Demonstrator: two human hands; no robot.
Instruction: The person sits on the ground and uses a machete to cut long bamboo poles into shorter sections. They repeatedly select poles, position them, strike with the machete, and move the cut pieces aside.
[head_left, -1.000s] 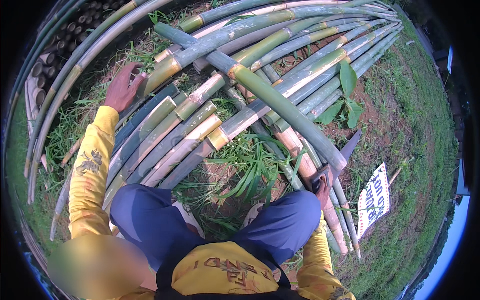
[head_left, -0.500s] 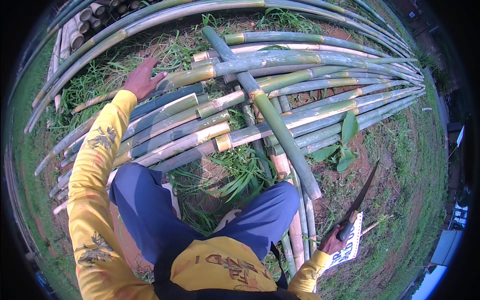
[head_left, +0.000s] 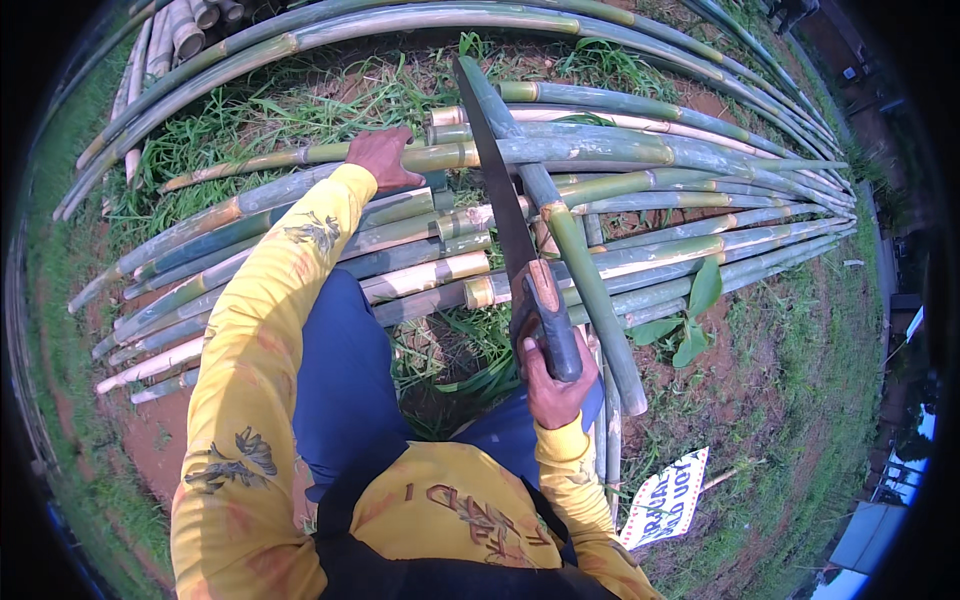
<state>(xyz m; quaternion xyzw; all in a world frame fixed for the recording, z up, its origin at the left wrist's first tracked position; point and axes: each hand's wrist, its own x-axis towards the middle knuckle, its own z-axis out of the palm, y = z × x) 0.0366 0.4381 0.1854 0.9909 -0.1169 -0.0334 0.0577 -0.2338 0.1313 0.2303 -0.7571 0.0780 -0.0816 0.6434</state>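
My right hand (head_left: 556, 388) is wrapped around the dark handle of a handsaw (head_left: 508, 205). The saw's long blade points away from me, its toothed length passing above a long green bamboo pole (head_left: 600, 150). Farther left, my left hand (head_left: 384, 160) lies over that same pole, fingers on its far side and thumb on its near side. A shorter bamboo pole (head_left: 585, 270) slants across the others just right of the blade. Whether the blade touches the long pole, I cannot tell.
Several cut bamboo poles (head_left: 400, 245) lie side by side at the left, and longer ones (head_left: 420, 20) curve along the back. More pole ends (head_left: 187, 38) are stacked far left. A leafy sprig (head_left: 700, 300) and a printed white sheet (head_left: 668, 500) lie on the grass at right.
My right hand has brought the saw from the lower right up and inward, its blade now above the long pole. My left hand has moved rightward along that pole.
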